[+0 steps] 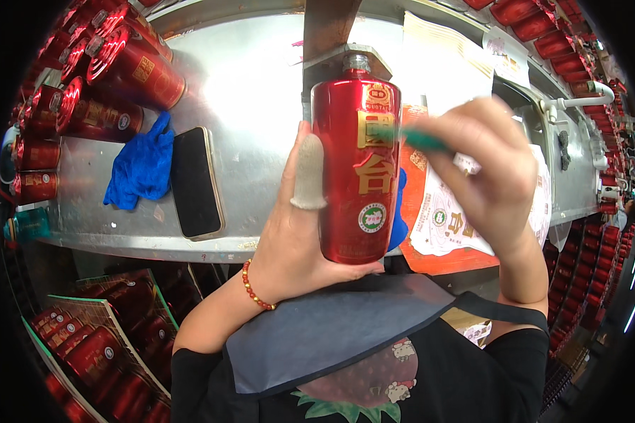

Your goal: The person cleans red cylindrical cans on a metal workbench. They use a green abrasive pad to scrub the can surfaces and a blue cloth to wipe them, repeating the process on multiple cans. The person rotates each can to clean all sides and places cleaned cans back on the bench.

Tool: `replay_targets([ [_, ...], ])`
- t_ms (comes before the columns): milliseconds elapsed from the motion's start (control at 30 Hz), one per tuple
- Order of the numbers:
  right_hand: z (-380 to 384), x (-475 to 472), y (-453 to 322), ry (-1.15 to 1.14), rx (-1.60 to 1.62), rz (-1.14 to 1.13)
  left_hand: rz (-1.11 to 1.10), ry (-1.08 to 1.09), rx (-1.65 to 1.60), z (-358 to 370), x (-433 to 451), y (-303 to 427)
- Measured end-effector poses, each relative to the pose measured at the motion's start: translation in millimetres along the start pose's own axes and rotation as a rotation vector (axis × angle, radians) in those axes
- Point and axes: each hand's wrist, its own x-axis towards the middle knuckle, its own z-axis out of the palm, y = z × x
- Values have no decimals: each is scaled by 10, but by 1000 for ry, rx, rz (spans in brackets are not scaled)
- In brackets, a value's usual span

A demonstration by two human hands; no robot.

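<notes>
My left hand (296,238) holds a glossy red glass bottle (344,174) with gold raised characters and a round green-and-white label. The bottle's clear neck points away from me. A pale fabric finger cot (309,174) covers the left thumb, which lies along the bottle's side. My right hand (487,164) is blurred beside the bottle's right side, its thumb and index finger pinching a small green object (423,138). Blur hides what this object is and whether it touches the bottle. Beneath the right hand lie printed white label sheets (450,222) on an orange-red printed sheet (439,263).
Red bottles (132,79) crowd the metal table's (243,137) left side, near a blue cloth (143,164) and a smartphone (197,182). A metal post (328,26) rises ahead. Another blue item (399,217) shows behind the bottle. Cartons of bottles (90,349) stand lower left.
</notes>
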Motion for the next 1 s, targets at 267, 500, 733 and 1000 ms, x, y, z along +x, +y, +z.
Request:
replay_targets([
  [267,-4,-158,-146,-67,209,55,-1,35,-8,40,-30,-50],
  [500,19,-275,-66,11,250,152,27,5,17,16,-27,-73],
  [733,88,-586,-138,70,63,-79,-58,15,-107,61,-33,-79],
  [1000,170,-714,-161,81,19,-127,-5,30,40,26,-43,-46],
])
